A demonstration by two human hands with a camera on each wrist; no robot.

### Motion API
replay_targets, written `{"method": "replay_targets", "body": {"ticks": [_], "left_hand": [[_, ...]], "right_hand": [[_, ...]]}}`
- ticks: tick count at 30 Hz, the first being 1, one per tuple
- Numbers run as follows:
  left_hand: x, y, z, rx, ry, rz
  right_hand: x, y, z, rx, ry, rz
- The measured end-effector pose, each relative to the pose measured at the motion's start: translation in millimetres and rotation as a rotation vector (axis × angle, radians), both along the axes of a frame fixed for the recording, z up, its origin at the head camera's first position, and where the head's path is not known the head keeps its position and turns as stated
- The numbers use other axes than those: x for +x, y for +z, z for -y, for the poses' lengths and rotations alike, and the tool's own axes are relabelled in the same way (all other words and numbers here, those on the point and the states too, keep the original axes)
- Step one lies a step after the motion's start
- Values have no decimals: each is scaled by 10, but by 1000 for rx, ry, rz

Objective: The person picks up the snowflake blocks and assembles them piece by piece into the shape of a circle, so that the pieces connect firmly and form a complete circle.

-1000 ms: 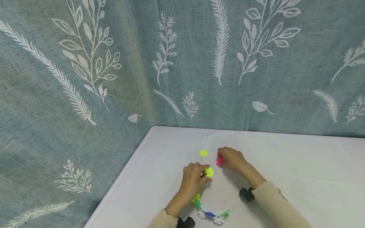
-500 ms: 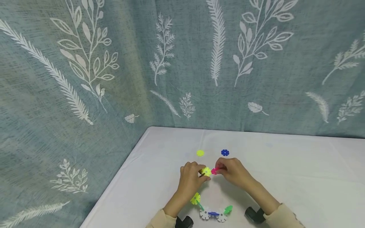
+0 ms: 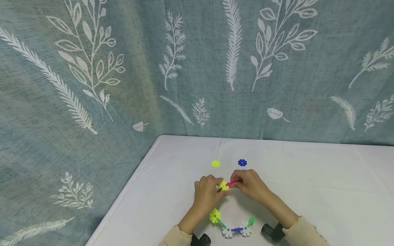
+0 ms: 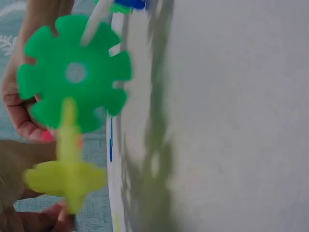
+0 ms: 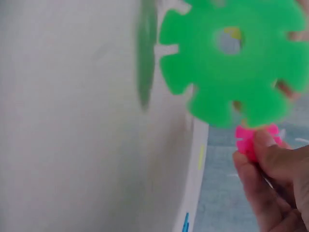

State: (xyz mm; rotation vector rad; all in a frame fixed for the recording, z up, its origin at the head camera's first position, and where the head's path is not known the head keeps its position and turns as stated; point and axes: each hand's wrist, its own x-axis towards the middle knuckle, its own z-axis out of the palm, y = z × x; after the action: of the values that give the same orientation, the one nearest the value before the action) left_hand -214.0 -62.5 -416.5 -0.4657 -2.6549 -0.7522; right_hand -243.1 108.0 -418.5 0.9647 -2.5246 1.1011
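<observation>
In the head view, my left hand [image 3: 207, 193] pinches a chain of slotted plastic discs near a yellow disc [image 3: 223, 186], with a brown piece by the fingertips. My right hand [image 3: 250, 184] pinches a pink disc [image 5: 248, 142] between thumb and fingers, right at the edge of that yellow disc. Below the hands the chain curves round: another yellow disc [image 3: 214, 216], a green disc [image 4: 72, 72], a white disc [image 3: 228, 232], a blue disc [image 3: 237, 229], a second white disc [image 3: 246, 231] and a green end disc [image 5: 222, 72].
Beyond the hands, a loose yellow disc [image 3: 215, 163] and a dark blue disc [image 3: 242, 162] lie on the white table [image 3: 323, 177]. A lighter blue piece [image 3: 244, 169] shows partly behind the right hand. A leaf-patterned curtain [image 3: 209, 68] hangs behind.
My right hand has come left and toward me with the pink disc, meeting the yellow disc. This uncovered the dark blue disc. The chain below has swung slightly right.
</observation>
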Motion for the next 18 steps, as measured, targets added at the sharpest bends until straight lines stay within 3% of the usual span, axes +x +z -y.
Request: {"method": "replay_targets", "body": {"ticks": [4, 6, 10, 12, 18], "left_hand": [[-30, 5, -8, -63, -23, -65], [-34, 8, 7, -71, -42, -87], [-33, 7, 34, -71, -33, -94], [-30, 0, 44, -48, -21, -84], [-23, -10, 56, -11, -9, -81]], "right_hand": [[-73, -16, -68, -5, 117, 110], [-117, -25, -109, 14, 127, 100], [-246, -39, -214, 170, -27, -26], [-306, -35, -247, 257, -122, -41], [-375, -12, -256, 339, -244, 112]]}}
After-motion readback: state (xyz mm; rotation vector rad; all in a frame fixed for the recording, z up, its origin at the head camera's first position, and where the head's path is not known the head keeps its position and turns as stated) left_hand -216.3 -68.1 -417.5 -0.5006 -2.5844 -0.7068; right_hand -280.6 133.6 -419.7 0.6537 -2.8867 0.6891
